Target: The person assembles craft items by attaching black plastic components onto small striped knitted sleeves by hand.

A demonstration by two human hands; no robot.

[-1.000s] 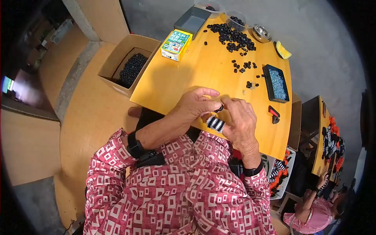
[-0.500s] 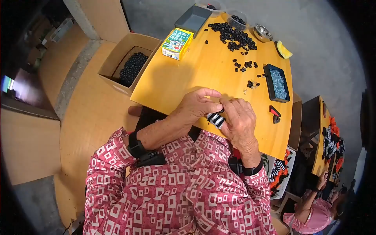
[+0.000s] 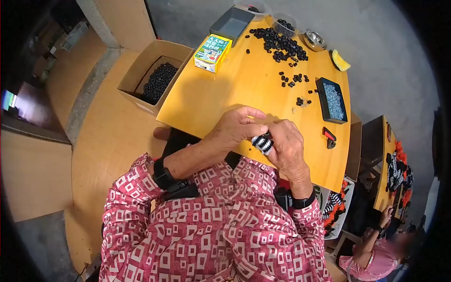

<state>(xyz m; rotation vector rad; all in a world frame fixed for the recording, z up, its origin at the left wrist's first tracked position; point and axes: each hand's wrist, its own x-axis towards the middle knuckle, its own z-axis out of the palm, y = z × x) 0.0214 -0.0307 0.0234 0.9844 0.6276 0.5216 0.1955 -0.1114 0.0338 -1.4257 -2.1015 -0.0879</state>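
Observation:
Close to the table's near edge, a small black-and-white striped fabric piece (image 3: pixel 262 143) is held between my two hands. My right hand (image 3: pixel 288 146) curls round its right side, with the thumb along the stripes. At its upper end the thumb and fingertips of my left hand (image 3: pixel 235 126) pinch together, beside a dark bit mostly covered by my fingers. Whether that bit is a separate part I cannot tell.
On the yellow table (image 3: pixel 197 103) are a pile of black beads (image 3: pixel 282 44), a black tray of pale small pieces (image 3: pixel 334 101), a red-and-black cutter (image 3: pixel 329 137) and a yellow box (image 3: pixel 213 52). A carton (image 3: pixel 129 77) of dark beads stands left. Another person (image 3: pixel 376 254) sits lower right.
The striped piece has shifted slightly right and tilted a little. My right fingers have curled closer over its upper end; my left hand has hardly moved.

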